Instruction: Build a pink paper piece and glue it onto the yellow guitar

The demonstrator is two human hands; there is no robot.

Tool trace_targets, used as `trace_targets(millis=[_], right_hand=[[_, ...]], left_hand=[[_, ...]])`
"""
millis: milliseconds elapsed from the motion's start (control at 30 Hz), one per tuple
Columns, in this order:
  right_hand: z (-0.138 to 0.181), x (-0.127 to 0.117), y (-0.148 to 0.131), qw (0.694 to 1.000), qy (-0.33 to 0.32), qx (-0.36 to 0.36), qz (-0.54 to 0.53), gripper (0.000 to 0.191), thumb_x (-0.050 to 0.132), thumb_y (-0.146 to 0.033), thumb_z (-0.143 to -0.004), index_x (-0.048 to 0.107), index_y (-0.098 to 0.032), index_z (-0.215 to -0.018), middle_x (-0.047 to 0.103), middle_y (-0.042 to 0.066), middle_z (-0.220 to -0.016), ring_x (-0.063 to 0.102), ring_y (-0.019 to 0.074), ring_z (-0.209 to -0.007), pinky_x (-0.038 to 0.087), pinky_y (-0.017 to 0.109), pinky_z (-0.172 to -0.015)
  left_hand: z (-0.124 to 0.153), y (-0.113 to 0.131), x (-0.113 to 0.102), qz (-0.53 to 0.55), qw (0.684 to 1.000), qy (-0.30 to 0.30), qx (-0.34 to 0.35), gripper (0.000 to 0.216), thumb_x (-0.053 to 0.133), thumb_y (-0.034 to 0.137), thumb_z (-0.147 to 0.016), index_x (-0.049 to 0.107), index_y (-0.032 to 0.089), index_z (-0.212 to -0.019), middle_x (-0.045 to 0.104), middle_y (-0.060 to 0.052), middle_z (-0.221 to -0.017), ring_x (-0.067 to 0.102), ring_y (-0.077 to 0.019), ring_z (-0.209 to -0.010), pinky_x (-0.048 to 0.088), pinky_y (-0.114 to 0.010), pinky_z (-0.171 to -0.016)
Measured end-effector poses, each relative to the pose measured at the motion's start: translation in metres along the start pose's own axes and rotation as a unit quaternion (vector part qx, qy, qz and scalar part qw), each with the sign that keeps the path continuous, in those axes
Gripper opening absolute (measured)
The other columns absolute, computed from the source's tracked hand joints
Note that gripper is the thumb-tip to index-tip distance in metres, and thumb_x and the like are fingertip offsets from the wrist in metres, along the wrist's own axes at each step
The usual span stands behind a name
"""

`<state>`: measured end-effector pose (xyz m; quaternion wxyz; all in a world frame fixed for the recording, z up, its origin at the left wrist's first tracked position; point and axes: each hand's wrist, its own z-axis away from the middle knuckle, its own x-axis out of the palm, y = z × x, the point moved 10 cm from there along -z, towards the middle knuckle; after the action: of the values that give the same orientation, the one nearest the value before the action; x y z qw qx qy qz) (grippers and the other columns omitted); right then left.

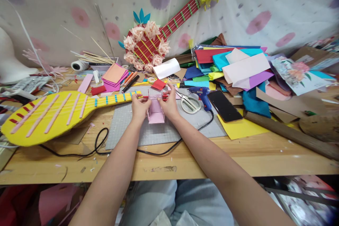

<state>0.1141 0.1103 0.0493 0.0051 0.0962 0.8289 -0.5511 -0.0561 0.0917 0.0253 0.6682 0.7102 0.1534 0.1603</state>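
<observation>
Between my two hands is a small pink folded-paper box point(156, 107) with upright sides, at the neck end of the yellow lute-shaped craft point(87, 111). Whether it touches the neck, I cannot tell. My left hand point(140, 106) pinches its left side, and my right hand point(169, 104) grips its right side, both thumbs at its inner edge. Thin red pieces point(165, 97) stick out beside the box, partly hidden by my fingers. Just behind it lies a red paper scrap point(158, 84). White-handled scissors point(190, 103) rest to the right of my right hand.
A grey cutting mat point(124, 130) lies underneath. To the right are a blue glue gun point(201, 96) with a black cord, a black phone point(225, 106) and piled coloured paper point(243, 67). Behind stands a red flowered guitar craft point(148, 47); sticky notes point(114, 76) and markers point(129, 81) lie left.
</observation>
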Motion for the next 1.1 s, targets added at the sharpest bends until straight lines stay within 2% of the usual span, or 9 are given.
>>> trace_targets(millis=[133,367,767,1100], right_hand=[[0.0013,-0.0002,-0.0074,1.000,-0.002,-0.013,0.014,0.071,0.054,-0.009,-0.066,0.026,-0.023,-0.129,0.042,0.008,-0.107,0.045,0.0156,-0.090,0.047,0.032,-0.075],[0.0019,0.0006,-0.0046,1.000,-0.006,-0.017,0.003,0.076,0.055,-0.011,-0.067,0.021,-0.027,-0.134,0.042,0.007,-0.107,0.046,0.0156,-0.087,0.048,0.033,-0.074],[0.0026,-0.0005,-0.0059,1.000,-0.007,-0.015,0.021,0.071,0.056,-0.019,-0.071,0.021,-0.026,-0.133,0.041,0.007,-0.106,0.045,0.0162,-0.087,0.046,0.033,-0.075],[0.0034,0.0001,-0.0091,0.999,-0.006,-0.021,0.023,0.073,0.054,-0.016,-0.071,0.020,-0.026,-0.134,0.042,0.008,-0.108,0.045,0.0167,-0.090,0.047,0.034,-0.078]], left_hand=[[-0.0003,0.0006,-0.0009,-0.010,1.000,0.012,0.023,0.043,0.061,0.010,-0.056,0.034,0.021,-0.088,0.057,0.005,-0.062,0.057,-0.0105,-0.053,0.042,-0.021,-0.053],[0.0000,0.0022,0.0018,-0.006,0.999,0.008,0.037,0.043,0.060,0.008,-0.058,0.033,0.021,-0.089,0.058,0.005,-0.063,0.057,-0.0101,-0.053,0.042,-0.021,-0.055],[0.0006,0.0027,0.0032,0.004,0.999,-0.002,0.035,0.043,0.062,0.007,-0.057,0.034,0.021,-0.087,0.058,0.005,-0.063,0.058,-0.0093,-0.054,0.044,-0.021,-0.056],[0.0000,0.0008,0.0022,0.003,0.999,0.006,0.033,0.044,0.062,0.008,-0.057,0.034,0.021,-0.088,0.059,0.006,-0.063,0.059,-0.0091,-0.054,0.044,-0.021,-0.058]])
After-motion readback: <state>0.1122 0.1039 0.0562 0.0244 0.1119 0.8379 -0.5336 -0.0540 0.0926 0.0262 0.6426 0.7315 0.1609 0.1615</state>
